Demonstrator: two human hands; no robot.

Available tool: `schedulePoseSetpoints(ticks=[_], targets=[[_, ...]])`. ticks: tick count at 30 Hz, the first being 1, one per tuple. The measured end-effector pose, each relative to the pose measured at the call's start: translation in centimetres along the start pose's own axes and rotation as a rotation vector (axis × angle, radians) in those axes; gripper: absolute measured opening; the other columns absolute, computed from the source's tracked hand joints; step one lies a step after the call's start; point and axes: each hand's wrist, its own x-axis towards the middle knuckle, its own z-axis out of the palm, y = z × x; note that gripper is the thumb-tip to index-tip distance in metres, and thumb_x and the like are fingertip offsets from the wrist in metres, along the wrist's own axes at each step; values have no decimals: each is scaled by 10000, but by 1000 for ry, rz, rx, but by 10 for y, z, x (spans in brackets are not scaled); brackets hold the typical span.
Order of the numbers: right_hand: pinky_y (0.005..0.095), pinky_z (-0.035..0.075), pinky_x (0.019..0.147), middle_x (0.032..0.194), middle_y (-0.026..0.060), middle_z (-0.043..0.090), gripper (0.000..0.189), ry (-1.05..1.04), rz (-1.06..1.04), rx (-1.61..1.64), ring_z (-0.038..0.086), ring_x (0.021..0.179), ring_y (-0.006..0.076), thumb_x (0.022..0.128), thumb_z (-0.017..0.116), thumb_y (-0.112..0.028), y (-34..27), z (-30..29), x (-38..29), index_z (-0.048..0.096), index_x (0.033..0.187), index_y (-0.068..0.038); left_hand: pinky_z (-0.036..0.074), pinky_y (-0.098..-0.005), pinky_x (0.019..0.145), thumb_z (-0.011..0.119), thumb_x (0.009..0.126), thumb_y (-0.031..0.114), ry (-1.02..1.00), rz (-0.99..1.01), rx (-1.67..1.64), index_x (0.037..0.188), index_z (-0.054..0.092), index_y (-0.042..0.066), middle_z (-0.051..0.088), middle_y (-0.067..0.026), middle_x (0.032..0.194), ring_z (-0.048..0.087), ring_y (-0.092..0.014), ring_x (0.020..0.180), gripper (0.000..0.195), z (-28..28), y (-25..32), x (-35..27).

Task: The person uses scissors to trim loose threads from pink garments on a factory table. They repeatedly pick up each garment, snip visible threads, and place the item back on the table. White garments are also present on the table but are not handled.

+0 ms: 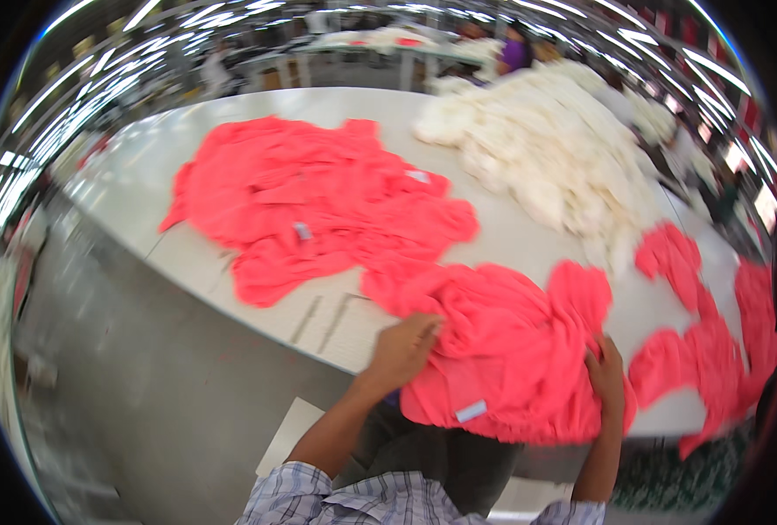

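A coral-pink knitted garment (493, 374) lies bunched at the near edge of the table in front of me, its lower hem hanging over the edge and a small white label near that hem. My left hand (406, 348) pinches the cloth at its left side, fingers curled in. On the right side of the same garment, my right hand (605, 374) rests with fingers partly bent around a fold; whether it grips is unclear. The garment touches a larger heap of coral garments (309, 190) farther left, which bears small white labels.
A large heap of cream-white garments (546, 144) covers the table's far right part. More coral pieces (710, 341) lie at the right end, some over the edge. The white table (224, 105) has dark marks at its near edge. People are at work in the blurred background.
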Motion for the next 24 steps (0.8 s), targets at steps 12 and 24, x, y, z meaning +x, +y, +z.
schedulePoseSetpoints(ticks=[12, 24], targets=[[343, 483, 826, 977, 145, 638, 267, 62, 26, 147, 628, 921, 298, 863, 704, -142, -10, -6, 0, 626, 1079, -5, 500, -307, 711, 584, 983, 162, 38, -22, -12, 1079, 660, 6, 676, -139, 889, 637, -218, 769, 198, 0, 6, 3], [326, 469, 764, 912, 139, 622, 181, 86, 37, 178, 595, 825, 256, 940, 613, -126, -2, -7, -2, 623, 1063, 7, 462, -289, 648, 689, 909, 133, 91, 107, 67, 1020, 667, 12, 646, -105, 870, 576, -183, 703, 166, 0, 12, 4]])
